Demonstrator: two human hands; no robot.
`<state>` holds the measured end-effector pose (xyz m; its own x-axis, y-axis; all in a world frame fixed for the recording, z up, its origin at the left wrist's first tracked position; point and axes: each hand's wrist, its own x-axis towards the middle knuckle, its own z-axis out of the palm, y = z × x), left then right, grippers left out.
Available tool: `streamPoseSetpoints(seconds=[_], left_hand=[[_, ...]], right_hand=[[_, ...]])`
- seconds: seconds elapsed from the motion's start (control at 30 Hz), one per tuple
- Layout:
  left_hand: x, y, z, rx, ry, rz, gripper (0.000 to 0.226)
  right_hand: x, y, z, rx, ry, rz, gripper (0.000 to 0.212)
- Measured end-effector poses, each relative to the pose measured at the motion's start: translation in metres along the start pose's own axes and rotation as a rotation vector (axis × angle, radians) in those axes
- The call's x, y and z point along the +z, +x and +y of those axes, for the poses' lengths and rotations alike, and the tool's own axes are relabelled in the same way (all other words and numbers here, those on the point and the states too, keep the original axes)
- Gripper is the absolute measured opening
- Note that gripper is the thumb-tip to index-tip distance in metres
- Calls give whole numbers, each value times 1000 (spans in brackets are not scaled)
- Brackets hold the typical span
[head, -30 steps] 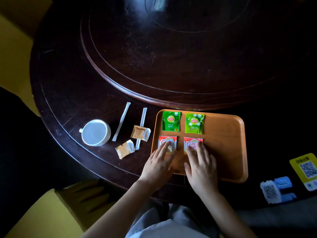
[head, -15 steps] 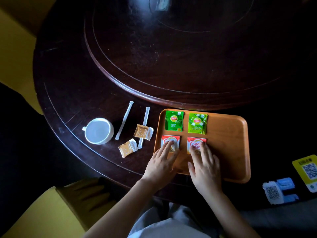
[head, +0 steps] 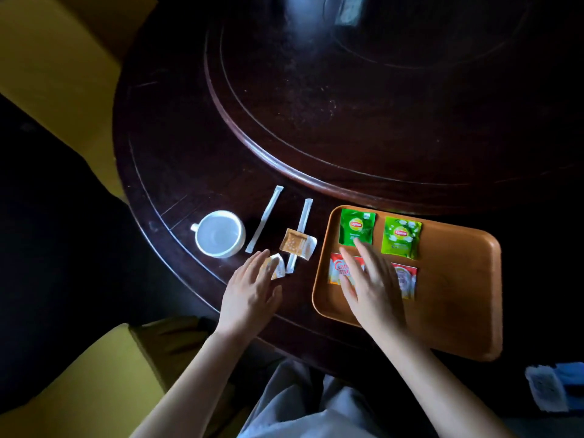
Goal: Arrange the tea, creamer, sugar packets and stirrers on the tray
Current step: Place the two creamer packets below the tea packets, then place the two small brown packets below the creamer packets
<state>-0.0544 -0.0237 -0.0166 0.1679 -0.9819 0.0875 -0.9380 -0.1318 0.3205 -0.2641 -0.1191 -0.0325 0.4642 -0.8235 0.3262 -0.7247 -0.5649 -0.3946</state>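
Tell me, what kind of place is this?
Probably a hotel or restaurant room: a big round dark table with a turning centre, a tray of tea packets, and a white cup.

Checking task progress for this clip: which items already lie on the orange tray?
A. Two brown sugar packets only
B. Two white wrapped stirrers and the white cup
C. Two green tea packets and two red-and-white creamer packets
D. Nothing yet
C: both green tea packets and both red-and-white creamer packets lie inside the orange tray.

Head camera, steep downward, close over table (head: 177,159).
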Motion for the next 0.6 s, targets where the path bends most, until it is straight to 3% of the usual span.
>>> streamPoseSetpoints(seconds=[0.17, 0.33, 0.43, 0.6], left_hand=[[10, -5, -16, 1, 15, -126, 57], [12, -1, -20, -4, -20, -137, 52], [13, 1, -20, -64, -29, -104, 46], [17, 5, -16, -144, -78, -12, 16]], right_hand=[[26, 47, -36, -155, -27, -184, 44], [49, 68, -51, -175, -90, -321, 31], [57, 68, -49, -162, -85, -335, 27], [60, 65, -46, -124, 40, -264, 20]])
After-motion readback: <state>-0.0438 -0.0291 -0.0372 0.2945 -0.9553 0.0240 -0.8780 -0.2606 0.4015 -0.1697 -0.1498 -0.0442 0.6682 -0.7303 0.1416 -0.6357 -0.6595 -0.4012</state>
